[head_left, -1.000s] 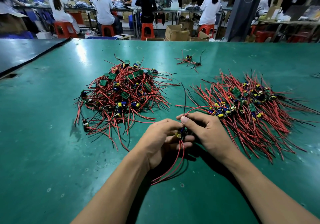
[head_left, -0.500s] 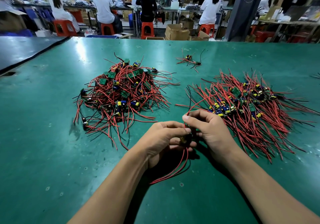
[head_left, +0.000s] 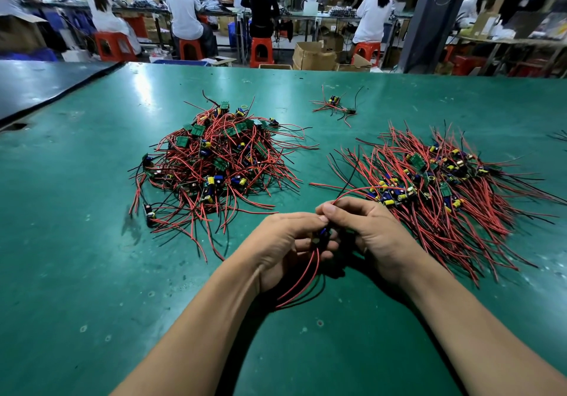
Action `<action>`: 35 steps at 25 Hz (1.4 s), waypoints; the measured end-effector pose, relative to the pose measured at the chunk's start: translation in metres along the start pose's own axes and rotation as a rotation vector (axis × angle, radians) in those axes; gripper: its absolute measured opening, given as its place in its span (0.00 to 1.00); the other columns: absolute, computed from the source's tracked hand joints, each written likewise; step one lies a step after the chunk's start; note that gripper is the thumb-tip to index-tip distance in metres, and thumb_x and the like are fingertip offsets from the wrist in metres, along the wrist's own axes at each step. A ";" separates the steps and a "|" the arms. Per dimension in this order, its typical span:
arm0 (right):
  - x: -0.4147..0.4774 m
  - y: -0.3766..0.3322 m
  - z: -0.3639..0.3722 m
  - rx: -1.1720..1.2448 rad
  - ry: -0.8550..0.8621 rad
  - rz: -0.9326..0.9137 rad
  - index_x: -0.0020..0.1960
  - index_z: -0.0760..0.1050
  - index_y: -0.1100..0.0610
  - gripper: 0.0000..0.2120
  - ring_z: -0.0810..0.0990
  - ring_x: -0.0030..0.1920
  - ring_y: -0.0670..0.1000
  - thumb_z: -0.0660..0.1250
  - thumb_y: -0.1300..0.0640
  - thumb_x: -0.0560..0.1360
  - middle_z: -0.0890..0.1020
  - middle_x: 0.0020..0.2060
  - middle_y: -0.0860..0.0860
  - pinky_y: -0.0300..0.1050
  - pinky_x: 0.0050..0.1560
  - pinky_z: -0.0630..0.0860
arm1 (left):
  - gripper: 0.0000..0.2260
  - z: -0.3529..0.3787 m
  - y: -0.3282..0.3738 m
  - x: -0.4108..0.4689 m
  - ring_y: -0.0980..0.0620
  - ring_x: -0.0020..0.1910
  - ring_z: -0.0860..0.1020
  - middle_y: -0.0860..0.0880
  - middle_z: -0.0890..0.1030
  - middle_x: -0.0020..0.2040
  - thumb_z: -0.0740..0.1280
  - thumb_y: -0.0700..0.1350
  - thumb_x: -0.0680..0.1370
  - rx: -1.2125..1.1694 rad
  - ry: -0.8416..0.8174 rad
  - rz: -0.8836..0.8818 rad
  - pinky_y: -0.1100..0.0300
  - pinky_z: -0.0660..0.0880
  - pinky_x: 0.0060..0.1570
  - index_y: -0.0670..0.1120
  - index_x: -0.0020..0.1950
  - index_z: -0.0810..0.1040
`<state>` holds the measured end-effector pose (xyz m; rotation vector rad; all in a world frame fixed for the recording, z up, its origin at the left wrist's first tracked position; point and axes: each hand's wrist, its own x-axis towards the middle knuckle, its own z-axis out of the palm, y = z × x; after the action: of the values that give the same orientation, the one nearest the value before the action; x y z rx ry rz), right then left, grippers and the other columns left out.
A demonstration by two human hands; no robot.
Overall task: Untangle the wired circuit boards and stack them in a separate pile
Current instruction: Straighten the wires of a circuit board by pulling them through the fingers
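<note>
I hold one board [head_left: 322,233] between my two hands, low over the table [head_left: 92,273] and close to me. My left hand [head_left: 282,242] is curled round it from the side and from under. My right hand [head_left: 374,233] comes in from the other side, and its thumb and finger pinch a red loop [head_left: 362,189] of wire that goes up and off to the right. More wires [head_left: 302,282] hang from the board down toward me.

The messy pile [head_left: 214,168] sits up on the left. The neat pile [head_left: 445,187] is on the right, just beside my right hand. A small bunch [head_left: 336,105] lies further back, between the two.

I think the job right now is to get this board's wires straight so it can go on the neat pile. To do it well, I want my left hand to grip the board by its edges and not squash the little parts. My right hand should slide along the loop, not yank it. The far end of the loop lies by the neat pile, and I cannot tell if it is caught there. If it is, a hard pull would drag other boards out of place, so I should go slowly. Then I should lay the board down with its wires pointing the same way as the rest.
</note>
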<state>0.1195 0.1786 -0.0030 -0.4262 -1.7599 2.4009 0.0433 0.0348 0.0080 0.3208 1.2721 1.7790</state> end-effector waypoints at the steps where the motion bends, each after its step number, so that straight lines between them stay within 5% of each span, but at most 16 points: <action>1: 0.000 -0.001 0.000 0.014 0.005 0.003 0.44 0.83 0.56 0.16 0.77 0.28 0.51 0.82 0.48 0.62 0.81 0.32 0.56 0.44 0.31 0.79 | 0.05 -0.001 0.000 0.001 0.48 0.33 0.81 0.42 0.82 0.36 0.69 0.37 0.74 0.004 -0.001 -0.010 0.59 0.81 0.36 0.42 0.38 0.83; 4: 0.001 -0.002 0.001 0.023 0.001 -0.004 0.38 0.82 0.54 0.12 0.75 0.27 0.49 0.80 0.48 0.63 0.79 0.31 0.54 0.41 0.28 0.76 | 0.03 0.001 0.001 0.000 0.48 0.34 0.81 0.43 0.83 0.38 0.73 0.40 0.68 0.029 -0.027 -0.037 0.57 0.81 0.38 0.42 0.40 0.82; 8: 0.003 -0.003 0.003 0.089 0.039 -0.002 0.38 0.78 0.57 0.12 0.74 0.26 0.48 0.77 0.51 0.65 0.77 0.29 0.52 0.39 0.28 0.74 | 0.06 0.002 0.000 0.004 0.49 0.33 0.81 0.43 0.82 0.36 0.69 0.37 0.75 0.037 0.004 -0.030 0.59 0.80 0.34 0.43 0.39 0.83; 11: 0.005 -0.003 0.005 -0.002 0.175 -0.015 0.37 0.75 0.55 0.13 0.71 0.28 0.51 0.78 0.51 0.64 0.73 0.31 0.53 0.42 0.33 0.69 | 0.05 0.002 0.000 0.007 0.49 0.31 0.79 0.42 0.80 0.34 0.68 0.35 0.74 0.092 0.069 0.041 0.60 0.78 0.30 0.41 0.39 0.82; 20: 0.014 -0.006 -0.010 -0.128 0.529 -0.149 0.32 0.73 0.54 0.15 0.67 0.22 0.49 0.75 0.57 0.73 0.67 0.24 0.50 0.38 0.26 0.63 | 0.06 0.001 -0.003 0.006 0.50 0.30 0.77 0.43 0.80 0.32 0.70 0.34 0.73 0.354 0.076 0.147 0.60 0.76 0.28 0.40 0.37 0.84; 25: 0.015 -0.006 -0.012 0.032 0.551 -0.179 0.36 0.71 0.54 0.13 0.64 0.21 0.45 0.73 0.58 0.75 0.67 0.24 0.47 0.36 0.22 0.60 | 0.06 0.001 -0.002 0.003 0.51 0.29 0.77 0.44 0.79 0.31 0.70 0.34 0.73 0.357 0.053 0.134 0.60 0.76 0.30 0.39 0.37 0.84; 29: 0.013 -0.014 -0.009 0.299 0.402 -0.055 0.35 0.69 0.57 0.15 0.57 0.19 0.42 0.67 0.57 0.79 0.61 0.26 0.47 0.35 0.18 0.55 | 0.06 0.000 0.001 -0.001 0.52 0.27 0.77 0.45 0.80 0.30 0.68 0.32 0.74 0.297 -0.006 0.102 0.63 0.74 0.27 0.37 0.38 0.82; 35: 0.009 -0.022 -0.007 0.632 0.329 0.031 0.35 0.72 0.62 0.15 0.61 0.20 0.43 0.65 0.58 0.79 0.65 0.25 0.48 0.33 0.18 0.60 | 0.06 -0.003 0.003 -0.004 0.52 0.28 0.78 0.45 0.80 0.30 0.66 0.32 0.75 0.291 -0.087 0.087 0.63 0.75 0.28 0.36 0.39 0.81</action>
<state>0.1118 0.1941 0.0143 -0.7000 -0.8097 2.5467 0.0418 0.0300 0.0105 0.6198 1.4740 1.6315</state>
